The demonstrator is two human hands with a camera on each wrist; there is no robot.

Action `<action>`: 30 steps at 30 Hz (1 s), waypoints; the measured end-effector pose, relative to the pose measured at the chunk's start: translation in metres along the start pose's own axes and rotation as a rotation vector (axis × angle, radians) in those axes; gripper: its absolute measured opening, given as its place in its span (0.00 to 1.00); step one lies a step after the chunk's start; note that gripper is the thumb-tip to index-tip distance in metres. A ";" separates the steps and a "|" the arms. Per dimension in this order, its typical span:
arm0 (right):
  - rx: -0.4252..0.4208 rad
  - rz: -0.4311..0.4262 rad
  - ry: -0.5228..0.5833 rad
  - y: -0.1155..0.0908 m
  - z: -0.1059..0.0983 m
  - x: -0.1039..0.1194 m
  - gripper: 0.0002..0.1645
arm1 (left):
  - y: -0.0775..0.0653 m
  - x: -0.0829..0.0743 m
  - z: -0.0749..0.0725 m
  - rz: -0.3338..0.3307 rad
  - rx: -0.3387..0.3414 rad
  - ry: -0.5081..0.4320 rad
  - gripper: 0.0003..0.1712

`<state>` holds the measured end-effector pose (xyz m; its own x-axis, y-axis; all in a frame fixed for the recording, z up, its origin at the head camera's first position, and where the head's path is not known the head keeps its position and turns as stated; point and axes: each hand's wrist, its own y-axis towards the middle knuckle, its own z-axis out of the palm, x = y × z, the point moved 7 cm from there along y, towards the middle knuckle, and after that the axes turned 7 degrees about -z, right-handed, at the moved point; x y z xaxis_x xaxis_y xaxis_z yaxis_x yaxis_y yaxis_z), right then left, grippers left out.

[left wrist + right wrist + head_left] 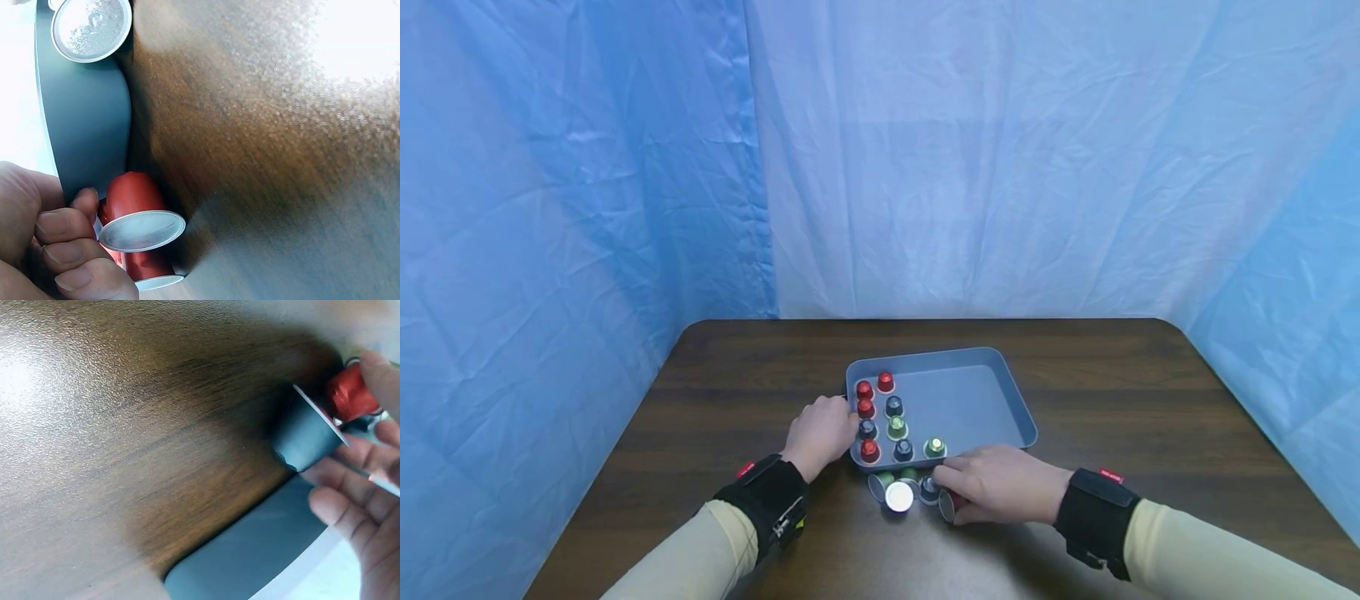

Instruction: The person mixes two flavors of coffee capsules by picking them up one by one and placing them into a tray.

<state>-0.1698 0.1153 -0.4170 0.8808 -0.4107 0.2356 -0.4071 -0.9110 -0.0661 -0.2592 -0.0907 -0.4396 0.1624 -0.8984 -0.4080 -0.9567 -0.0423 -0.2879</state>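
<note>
Red, green and dark coffee capsules stand in a grey-blue tray (958,400), mostly along its left side and front. My left hand (823,433) is at the tray's left edge with fingers curled against a red capsule (137,194); a second red capsule (150,265) sits close beside it, partly behind the fingertips. The left thumb is hidden. My right hand (1000,483), just in front of the tray, pinches another red capsule (353,394) between thumb and fingers. Next to those fingers a dark capsule (306,434) lies on its side, near the tray wall.
More capsules lie along the tray's front: a green one (880,485), one with its silver lid up (898,497) and a dark one (928,490). The dark wooden table (1112,392) extends on both sides, with blue curtains (970,167) behind.
</note>
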 end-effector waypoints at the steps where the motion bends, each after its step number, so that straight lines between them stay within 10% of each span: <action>1: -0.008 -0.020 -0.018 0.000 -0.001 0.002 0.20 | 0.000 0.000 0.000 0.002 -0.002 0.000 0.16; 30: 0.002 -0.068 -0.081 0.001 -0.001 0.007 0.17 | 0.001 -0.001 -0.002 0.022 -0.002 0.012 0.15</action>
<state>-0.1641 0.1113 -0.4147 0.9228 -0.3500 0.1609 -0.3458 -0.9367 -0.0545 -0.2606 -0.0911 -0.4380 0.1384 -0.9045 -0.4035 -0.9606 -0.0235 -0.2768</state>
